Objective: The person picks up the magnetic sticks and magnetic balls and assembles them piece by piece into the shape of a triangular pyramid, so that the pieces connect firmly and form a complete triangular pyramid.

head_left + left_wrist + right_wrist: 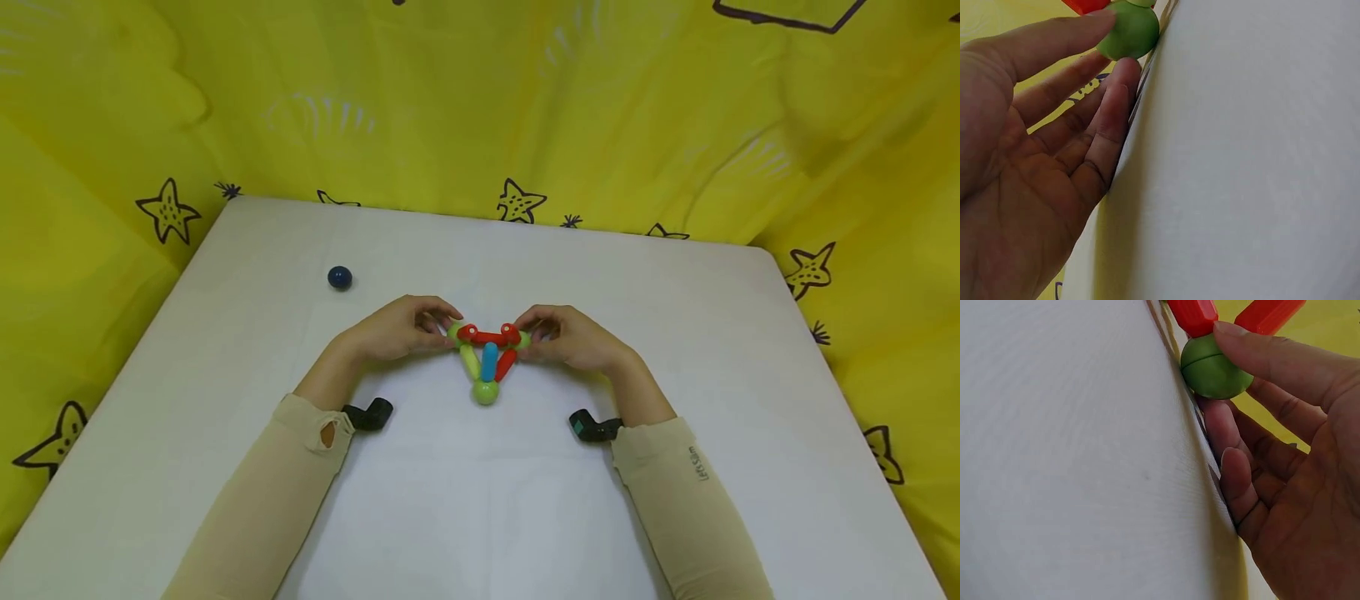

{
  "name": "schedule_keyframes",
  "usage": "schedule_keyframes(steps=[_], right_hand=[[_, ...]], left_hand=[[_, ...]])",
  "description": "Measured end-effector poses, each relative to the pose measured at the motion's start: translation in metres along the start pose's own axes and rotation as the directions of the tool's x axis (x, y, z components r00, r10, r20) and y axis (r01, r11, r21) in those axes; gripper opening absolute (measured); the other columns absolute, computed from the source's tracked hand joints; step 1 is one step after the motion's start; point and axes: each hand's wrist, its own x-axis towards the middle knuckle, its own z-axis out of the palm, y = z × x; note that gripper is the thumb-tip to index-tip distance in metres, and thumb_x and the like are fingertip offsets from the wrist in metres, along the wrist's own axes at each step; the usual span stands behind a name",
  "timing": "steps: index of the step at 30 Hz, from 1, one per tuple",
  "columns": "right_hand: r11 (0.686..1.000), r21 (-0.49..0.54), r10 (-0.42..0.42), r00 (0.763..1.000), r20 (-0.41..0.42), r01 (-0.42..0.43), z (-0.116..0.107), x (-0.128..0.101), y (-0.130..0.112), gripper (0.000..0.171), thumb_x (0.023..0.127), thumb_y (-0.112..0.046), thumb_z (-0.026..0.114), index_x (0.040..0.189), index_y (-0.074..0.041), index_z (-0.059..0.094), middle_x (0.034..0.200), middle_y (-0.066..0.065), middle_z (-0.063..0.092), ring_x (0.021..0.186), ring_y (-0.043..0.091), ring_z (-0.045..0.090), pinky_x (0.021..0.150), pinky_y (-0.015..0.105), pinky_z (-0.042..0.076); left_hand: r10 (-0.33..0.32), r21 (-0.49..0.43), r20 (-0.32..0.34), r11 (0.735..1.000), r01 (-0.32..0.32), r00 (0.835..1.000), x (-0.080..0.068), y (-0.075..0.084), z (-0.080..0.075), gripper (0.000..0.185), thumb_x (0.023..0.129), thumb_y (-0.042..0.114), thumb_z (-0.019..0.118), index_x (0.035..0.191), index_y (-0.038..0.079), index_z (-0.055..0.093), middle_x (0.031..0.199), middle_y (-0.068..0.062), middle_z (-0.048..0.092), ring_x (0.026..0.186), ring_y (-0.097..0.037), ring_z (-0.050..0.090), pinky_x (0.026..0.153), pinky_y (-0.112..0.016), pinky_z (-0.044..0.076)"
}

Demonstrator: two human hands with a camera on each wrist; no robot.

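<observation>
A small triangle of toy rods and balls lies on the table in front of me. Its near corner is a green ball (486, 392), where a yellow-green rod (469, 363), a blue rod (489, 362) and a red rod (506, 367) meet. Across the far side runs another red rod (490, 339). Short red pieces with pale round ends rise from the two far corners. My left hand (401, 327) pinches the left corner's green ball (1132, 31) between thumb and fingers. At the right corner, another green ball (1213, 372) is pinched by my right hand (573, 336).
A dark blue ball (340, 277) sits apart on the white table (480, 517), beyond my left hand. Black wrist cameras hang inside both forearms. Yellow patterned cloth (450, 108) surrounds the table's back and sides.
</observation>
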Motion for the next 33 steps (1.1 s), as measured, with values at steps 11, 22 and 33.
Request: schedule_keyframes(steps=[11,22,33], right_hand=[[0.999,0.026,0.023,0.999,-0.025,-0.022,0.003,0.005,0.003,0.031,0.090,-0.020,0.082,0.120,-0.021,0.072,0.098,0.008,0.064,0.094,0.027,0.057,0.077,0.029,0.045],[0.998,0.056,0.028,0.999,-0.033,-0.026,0.002,0.001,0.006,0.033,0.089,-0.018,0.082,0.120,-0.019,0.072,0.097,0.008,0.065,0.093,0.027,0.058,0.075,0.028,0.045],[0.998,0.064,0.014,0.999,-0.049,-0.011,0.001,0.000,0.010,0.034,0.088,-0.016,0.083,0.120,-0.015,0.072,0.095,0.006,0.065,0.091,0.025,0.058,0.075,0.027,0.045]], left_hand=[[-0.054,-0.100,-0.284,0.995,0.027,0.957,-0.014,0.004,-0.025,0.046,0.097,0.018,0.073,0.140,0.010,0.059,0.129,-0.012,0.064,0.117,-0.026,0.064,0.094,-0.032,0.053],[-0.131,-0.072,-0.608,0.991,0.110,0.783,-0.042,-0.006,-0.065,0.052,0.094,0.015,0.077,0.142,0.012,0.058,0.144,-0.014,0.054,0.134,-0.033,0.051,0.113,-0.047,0.045],[-0.272,0.067,-0.552,0.928,0.367,0.788,-0.055,-0.024,-0.082,0.059,0.095,0.021,0.073,0.149,0.009,0.052,0.150,-0.027,0.041,0.139,-0.046,0.039,0.112,-0.062,0.036]])
